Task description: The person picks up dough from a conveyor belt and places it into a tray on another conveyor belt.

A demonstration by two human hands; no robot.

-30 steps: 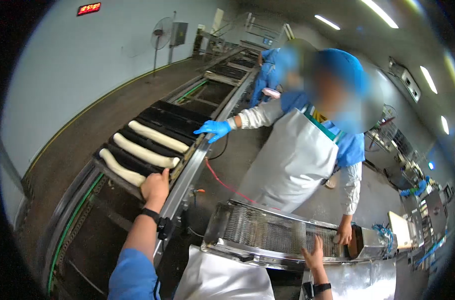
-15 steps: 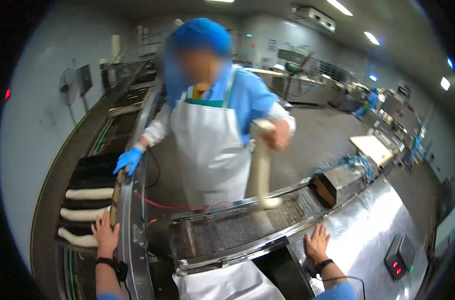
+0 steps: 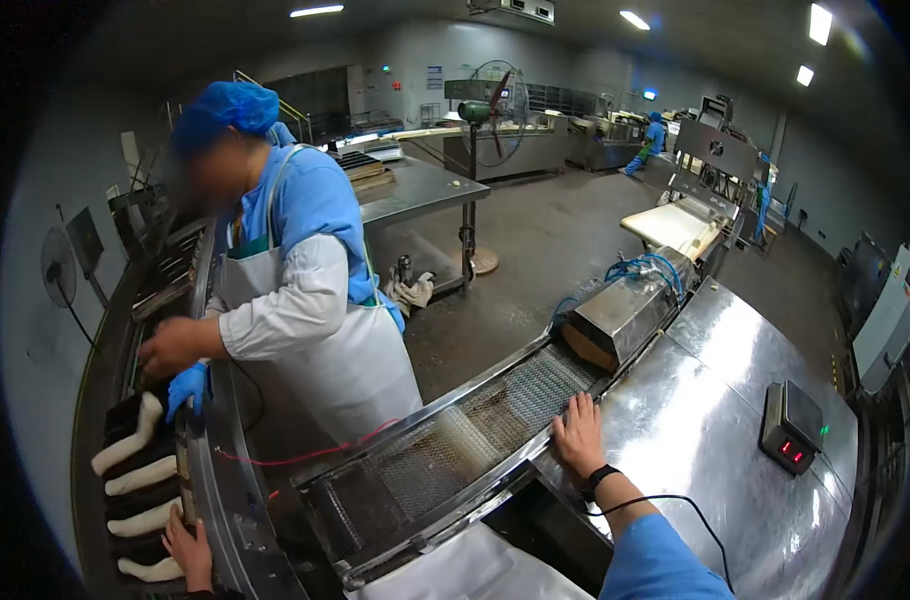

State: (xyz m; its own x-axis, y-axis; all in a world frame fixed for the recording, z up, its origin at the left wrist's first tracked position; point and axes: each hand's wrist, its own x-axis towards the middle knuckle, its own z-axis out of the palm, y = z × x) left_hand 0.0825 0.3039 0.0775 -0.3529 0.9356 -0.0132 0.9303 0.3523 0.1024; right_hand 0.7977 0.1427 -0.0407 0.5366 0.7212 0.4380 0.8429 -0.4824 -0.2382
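Note:
My left hand (image 3: pixel 188 553) is at the inner edge of a black tray (image 3: pixel 125 412), fingers extended, right by the ends of the pale dough strips (image 3: pixel 145 522) lying across it. It grips none of them. My right hand (image 3: pixel 580 437) lies with fingers outstretched on the steel table's (image 3: pixel 665 400) edge, beside a wire-mesh conveyor belt (image 3: pixel 405 465), holding nothing. Across from me, a co-worker's bare hand (image 3: pixel 172 346) is above the tray, near a slanted dough strip (image 3: pixel 130 440). The co-worker's other hand, in a blue glove (image 3: pixel 187 388), touches the tray's edge.
A metal housing (image 3: pixel 630 315) covers the belt's far end. On the steel table stands a small box with a red display (image 3: pixel 792 425). A steel rail (image 3: pixel 220 490) runs between the trays and me. A co-worker in an apron (image 3: pixel 295 290) stands beyond the belt.
The co-worker has turned to the tray, and a dough strip held over the belt before now lies there. My view has swung right. My right hand has shifted to the table edge.

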